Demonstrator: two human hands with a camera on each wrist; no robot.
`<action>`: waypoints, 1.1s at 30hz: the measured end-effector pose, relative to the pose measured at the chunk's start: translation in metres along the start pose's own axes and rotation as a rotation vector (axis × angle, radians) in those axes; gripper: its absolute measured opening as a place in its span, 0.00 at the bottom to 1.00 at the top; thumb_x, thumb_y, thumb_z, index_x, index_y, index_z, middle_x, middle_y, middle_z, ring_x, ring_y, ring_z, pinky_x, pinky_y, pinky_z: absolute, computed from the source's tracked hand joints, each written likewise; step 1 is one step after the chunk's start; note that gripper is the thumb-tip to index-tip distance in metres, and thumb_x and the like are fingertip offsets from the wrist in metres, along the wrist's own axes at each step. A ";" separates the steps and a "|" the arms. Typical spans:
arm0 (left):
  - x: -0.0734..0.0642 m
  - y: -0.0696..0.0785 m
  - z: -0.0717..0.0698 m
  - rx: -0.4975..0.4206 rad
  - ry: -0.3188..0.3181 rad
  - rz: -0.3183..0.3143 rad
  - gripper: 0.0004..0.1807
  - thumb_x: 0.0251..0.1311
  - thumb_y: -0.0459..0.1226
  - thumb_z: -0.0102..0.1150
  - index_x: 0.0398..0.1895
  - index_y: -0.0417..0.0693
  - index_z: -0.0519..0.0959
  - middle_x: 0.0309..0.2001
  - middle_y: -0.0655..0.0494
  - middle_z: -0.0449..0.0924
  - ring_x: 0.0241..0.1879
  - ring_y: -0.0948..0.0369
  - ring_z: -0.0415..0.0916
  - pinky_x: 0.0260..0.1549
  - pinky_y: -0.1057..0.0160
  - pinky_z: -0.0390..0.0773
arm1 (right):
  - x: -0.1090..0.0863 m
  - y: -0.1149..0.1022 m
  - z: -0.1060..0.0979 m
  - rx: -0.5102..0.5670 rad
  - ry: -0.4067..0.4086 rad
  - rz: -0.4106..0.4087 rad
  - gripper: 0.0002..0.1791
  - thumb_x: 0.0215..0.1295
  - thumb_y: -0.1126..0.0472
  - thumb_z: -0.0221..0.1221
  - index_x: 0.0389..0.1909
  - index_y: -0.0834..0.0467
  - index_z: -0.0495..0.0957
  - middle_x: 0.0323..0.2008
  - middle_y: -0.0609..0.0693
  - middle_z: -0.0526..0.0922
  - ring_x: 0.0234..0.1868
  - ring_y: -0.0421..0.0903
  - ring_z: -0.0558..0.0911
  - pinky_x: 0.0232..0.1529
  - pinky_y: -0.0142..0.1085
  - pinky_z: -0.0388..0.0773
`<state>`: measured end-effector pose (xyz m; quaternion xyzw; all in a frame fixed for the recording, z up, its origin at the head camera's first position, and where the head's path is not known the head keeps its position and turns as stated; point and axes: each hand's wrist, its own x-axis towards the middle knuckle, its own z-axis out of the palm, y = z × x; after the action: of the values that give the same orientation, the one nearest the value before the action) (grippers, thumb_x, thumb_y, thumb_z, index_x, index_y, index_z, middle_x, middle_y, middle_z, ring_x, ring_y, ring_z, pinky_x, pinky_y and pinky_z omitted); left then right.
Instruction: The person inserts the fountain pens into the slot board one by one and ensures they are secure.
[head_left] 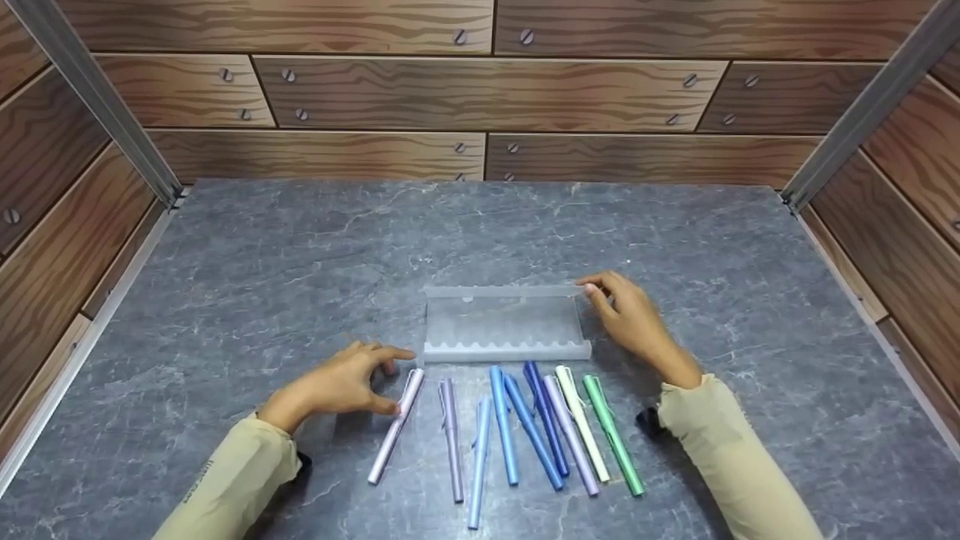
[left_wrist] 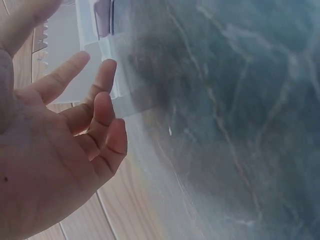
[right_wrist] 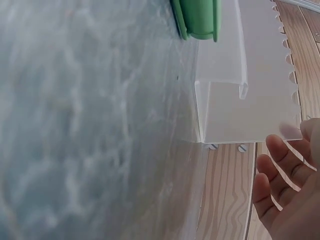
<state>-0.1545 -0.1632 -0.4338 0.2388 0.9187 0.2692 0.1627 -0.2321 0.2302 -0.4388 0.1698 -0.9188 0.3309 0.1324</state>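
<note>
A clear plastic pen rack (head_left: 502, 319) with notched edges sits mid-table; its side shows in the right wrist view (right_wrist: 250, 115). At its far right corner, my right hand (head_left: 630, 315) pinches the edge between thumb and index finger, while the other fingers are loosely bent. My left hand (head_left: 341, 379) hovers by the near left corner, fingers spread and holding nothing. Its thumb is beside a pale lilac capped pen (head_left: 396, 427); whether they touch I cannot tell. In the left wrist view this palm (left_wrist: 50, 145) is bare, with the rack (left_wrist: 65, 55) behind its fingers.
Several capped pens lie loosely in front of the rack, including a purple one (head_left: 451, 442), a light blue one (head_left: 480, 461), a dark blue one (head_left: 547, 420), a cream one (head_left: 583, 424) and a green one (head_left: 613, 435). Wood-patterned walls (head_left: 480, 90) surround the grey marbled table (head_left: 300, 247).
</note>
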 end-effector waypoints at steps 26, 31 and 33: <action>0.012 -0.007 -0.001 -0.166 -0.196 0.000 0.38 0.41 0.33 0.68 0.61 0.57 0.69 0.41 0.51 0.69 0.39 0.58 0.66 0.39 0.62 0.69 | 0.001 -0.001 0.000 0.063 -0.026 0.045 0.11 0.67 0.60 0.51 0.41 0.60 0.79 0.32 0.54 0.82 0.34 0.44 0.77 0.35 0.35 0.73; 0.014 -0.006 0.001 -0.147 -0.188 0.006 0.37 0.40 0.34 0.69 0.60 0.59 0.70 0.41 0.51 0.69 0.39 0.58 0.67 0.39 0.60 0.69 | 0.001 0.000 -0.001 0.081 -0.029 0.054 0.12 0.67 0.60 0.51 0.41 0.61 0.79 0.33 0.55 0.82 0.36 0.45 0.78 0.35 0.35 0.73; 0.013 -0.006 0.002 -0.133 -0.187 0.011 0.37 0.40 0.34 0.69 0.60 0.60 0.70 0.41 0.52 0.69 0.39 0.58 0.67 0.39 0.61 0.69 | 0.002 0.000 0.000 0.085 -0.034 0.054 0.12 0.67 0.59 0.50 0.42 0.61 0.79 0.34 0.55 0.83 0.36 0.46 0.78 0.35 0.35 0.73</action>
<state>-0.1671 -0.1603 -0.4410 0.2564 0.8784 0.3069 0.2615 -0.2336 0.2304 -0.4383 0.1561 -0.9104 0.3699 0.1003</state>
